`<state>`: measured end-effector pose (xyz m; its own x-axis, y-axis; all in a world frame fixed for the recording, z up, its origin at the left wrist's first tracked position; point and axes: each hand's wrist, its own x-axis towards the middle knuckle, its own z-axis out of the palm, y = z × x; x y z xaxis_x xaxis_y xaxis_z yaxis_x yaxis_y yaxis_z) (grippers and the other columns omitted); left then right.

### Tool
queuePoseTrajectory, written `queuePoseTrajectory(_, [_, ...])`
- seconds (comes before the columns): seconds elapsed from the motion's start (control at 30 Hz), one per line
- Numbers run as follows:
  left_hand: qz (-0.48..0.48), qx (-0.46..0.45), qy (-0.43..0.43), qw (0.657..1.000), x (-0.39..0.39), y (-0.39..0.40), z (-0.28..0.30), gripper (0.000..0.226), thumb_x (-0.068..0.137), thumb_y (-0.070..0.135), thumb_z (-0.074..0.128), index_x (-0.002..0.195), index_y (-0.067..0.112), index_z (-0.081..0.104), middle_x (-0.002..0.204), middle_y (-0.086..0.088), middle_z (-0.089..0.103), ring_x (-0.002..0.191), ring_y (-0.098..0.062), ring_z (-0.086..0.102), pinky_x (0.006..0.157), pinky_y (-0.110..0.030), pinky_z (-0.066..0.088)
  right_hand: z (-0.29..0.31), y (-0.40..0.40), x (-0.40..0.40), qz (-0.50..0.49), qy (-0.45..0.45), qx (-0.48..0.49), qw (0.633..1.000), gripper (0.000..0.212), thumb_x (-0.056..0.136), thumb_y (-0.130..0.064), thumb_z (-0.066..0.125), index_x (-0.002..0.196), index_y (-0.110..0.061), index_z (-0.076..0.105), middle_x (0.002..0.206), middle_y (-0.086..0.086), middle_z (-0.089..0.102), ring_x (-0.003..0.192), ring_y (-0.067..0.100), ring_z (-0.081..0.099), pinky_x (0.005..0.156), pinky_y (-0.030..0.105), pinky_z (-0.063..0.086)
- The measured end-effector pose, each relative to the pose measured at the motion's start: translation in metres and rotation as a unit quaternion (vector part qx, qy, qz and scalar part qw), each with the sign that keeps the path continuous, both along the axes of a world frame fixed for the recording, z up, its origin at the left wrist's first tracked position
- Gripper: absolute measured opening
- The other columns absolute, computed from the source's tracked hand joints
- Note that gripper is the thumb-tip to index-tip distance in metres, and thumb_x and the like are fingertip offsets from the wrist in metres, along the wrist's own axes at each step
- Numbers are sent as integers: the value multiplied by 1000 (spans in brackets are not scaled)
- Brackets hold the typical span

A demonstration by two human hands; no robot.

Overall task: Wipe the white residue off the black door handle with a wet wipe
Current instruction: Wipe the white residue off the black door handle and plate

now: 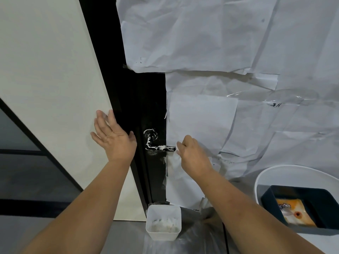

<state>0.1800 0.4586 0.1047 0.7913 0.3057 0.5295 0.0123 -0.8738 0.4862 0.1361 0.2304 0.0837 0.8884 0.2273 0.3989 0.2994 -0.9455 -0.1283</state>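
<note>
The black door handle [155,143] sits on the black strip of the door, streaked with white residue over its round base and lever. My right hand [192,154] grips a white wet wipe [173,160] at the lever's right end, and the wipe hangs down below the fingers. My left hand [113,138] lies flat with spread fingers on the white wall and black door frame, just left of the handle.
White paper sheets [220,52] are taped over the door to the right of the handle. A small white bin [163,224] with used wipes stands on the floor below. At the lower right, a white round basin [266,178] holds a dark blue tray [269,197] with an orange packet [291,213].
</note>
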Motion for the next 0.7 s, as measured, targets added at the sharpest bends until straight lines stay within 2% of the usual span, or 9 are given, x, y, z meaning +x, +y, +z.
queuePoseTrajectory(0.13, [-13,34,21,999,2,0,1,103,84,20,66,152,3,-10,159,-29,-10,148,-45,-5,114,-67,11,5,3,-6,11,-1,-22,1000,40,64,15,64,67,-13,36,80,6,41,67,19,30,52,31,26])
queuePoseTrajectory(0.2, [-24,32,29,999,5,-1,1,101,85,17,64,150,-3,-10,156,-35,-11,145,-51,-7,113,-69,15,6,3,0,13,15,-9,1000,37,67,16,61,64,-12,38,78,5,37,67,20,30,52,31,28])
queuePoseTrajectory(0.3, [-43,15,34,998,7,-1,0,98,86,12,61,149,-7,-12,154,-39,-14,142,-56,-11,113,-69,13,5,2,11,-3,18,22,1000,38,72,13,64,56,-11,40,73,0,28,61,20,30,48,31,26])
queuePoseTrajectory(0.4, [-50,16,28,998,8,1,-2,100,85,11,61,148,-7,-14,153,-40,-13,141,-58,-12,112,-70,13,10,8,3,18,13,-12,1000,40,59,23,54,60,-11,34,75,4,31,64,21,30,48,31,25])
queuePoseTrajectory(0.47, [-50,14,32,998,8,2,-3,99,85,11,61,148,-7,-14,153,-41,-13,141,-59,-11,112,-70,13,13,9,-6,42,-4,-29,999,40,54,23,47,67,-12,34,80,9,37,68,20,29,53,31,25])
queuePoseTrajectory(0.63, [-57,16,36,998,7,2,-2,97,87,11,59,148,-8,-14,153,-40,-15,141,-58,-13,112,-70,12,14,7,9,20,29,8,999,37,70,17,55,58,-11,35,75,2,31,66,21,32,53,31,25])
queuePoseTrajectory(0.7, [-59,15,35,998,7,2,-2,98,87,10,59,148,-7,-15,153,-39,-16,141,-58,-14,112,-70,11,14,8,11,15,34,13,999,39,70,18,57,56,-11,35,73,2,30,64,21,32,51,31,24])
